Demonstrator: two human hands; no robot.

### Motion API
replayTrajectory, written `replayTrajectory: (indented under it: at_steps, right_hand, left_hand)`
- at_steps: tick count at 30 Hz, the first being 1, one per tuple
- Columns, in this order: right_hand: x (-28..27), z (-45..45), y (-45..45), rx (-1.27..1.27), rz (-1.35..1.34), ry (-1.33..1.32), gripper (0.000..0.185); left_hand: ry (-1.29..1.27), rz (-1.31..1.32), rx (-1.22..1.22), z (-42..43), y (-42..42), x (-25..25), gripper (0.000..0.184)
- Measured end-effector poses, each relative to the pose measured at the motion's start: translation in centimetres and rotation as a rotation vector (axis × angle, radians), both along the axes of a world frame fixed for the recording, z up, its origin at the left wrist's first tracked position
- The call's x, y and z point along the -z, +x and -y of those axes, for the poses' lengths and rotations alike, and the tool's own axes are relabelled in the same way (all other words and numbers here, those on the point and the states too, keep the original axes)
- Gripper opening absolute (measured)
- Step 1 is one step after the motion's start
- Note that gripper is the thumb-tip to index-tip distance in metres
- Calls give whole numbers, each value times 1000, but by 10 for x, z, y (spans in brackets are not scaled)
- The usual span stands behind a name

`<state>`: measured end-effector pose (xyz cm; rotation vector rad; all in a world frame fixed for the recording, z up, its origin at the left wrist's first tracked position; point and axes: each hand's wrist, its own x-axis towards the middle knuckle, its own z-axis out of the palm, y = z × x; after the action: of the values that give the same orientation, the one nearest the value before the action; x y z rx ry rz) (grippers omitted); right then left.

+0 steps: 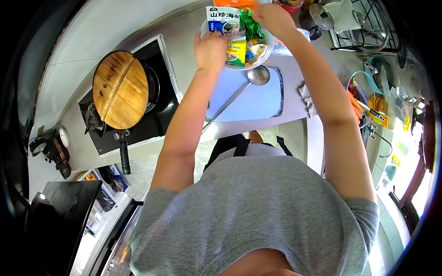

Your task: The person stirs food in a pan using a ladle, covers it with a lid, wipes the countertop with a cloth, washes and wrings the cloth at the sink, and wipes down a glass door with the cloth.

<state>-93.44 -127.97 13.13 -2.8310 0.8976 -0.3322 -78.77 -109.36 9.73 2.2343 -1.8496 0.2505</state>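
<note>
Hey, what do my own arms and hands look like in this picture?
Short, plain grey sleeves end above the elbows, with bare forearms below. The left hand and right hand wear no gloves. No watch or bracelet shows; rings are too small to tell.

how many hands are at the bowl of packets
2: the left hand at the left side of the bowl, by the white-and-blue packet, and the right hand at its upper right, by the green packet. Both fully bare; some fingers are hidden.
</note>
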Motion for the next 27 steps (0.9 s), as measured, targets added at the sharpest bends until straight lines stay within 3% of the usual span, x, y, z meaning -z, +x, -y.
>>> replayTrajectory:
  at_steps: [1, 2, 4, 5, 7, 10, 13, 17, 19, 21, 22, 24, 25, 27]
  right_hand:
    - [7, -2, -12, 34, -248, -54, 11]
    - [19, -8, -24, 33, -250, -56, 11]
    - [38, -26, -45, -206, -207, 130, 20]
    - [29, -38, -45, -206, -208, 130, 20]
    - [4, -68, -32, -148, -474, 258, 26]
    - [9, -88, -16, -43, -566, 328, 23]
    - [56, -102, -8, 111, -497, 254, 21]
    - [44, -88, -13, 69, -453, 214, 21]
    - [47, -66, -19, 134, -523, 69, 21]
    - [23, -41, -41, -150, -358, -26, 14]
    - [17, -32, -50, -159, -362, -30, 14]
    - [4, -20, -59, -216, 20, 85, 10]
    - [-5, -13, -61, -224, 18, 84, 10]
    - [-27, -5, -59, -227, -101, 429, 10]
  left_hand:
    - [62, 9, -47, 7, 3, 2, 16]
    - [60, 7, -48, 13, 5, 3, 16]
    - [28, -9, -111, 21, 9, 5, 14]
    - [28, -10, -111, 22, 9, 6, 14]
    - [-5, -26, -167, 23, 8, 9, 12]
    - [-74, -1, -154, 20, 2, 9, 18]
    - [-70, 29, -154, 21, 5, 14, 18]
    - [-89, 30, -146, 12, 8, 9, 18]
    - [-75, 22, -153, 7, 8, 4, 19]
    - [-3, 29, -179, 8, 8, 2, 19]
    - [67, 36, -195, 9, 8, 1, 19]
    - [62, 30, -201, 11, 8, 0, 20]
    - [61, 29, -195, 10, 7, -1, 20]
    - [53, 32, -201, 10, 7, -1, 20]
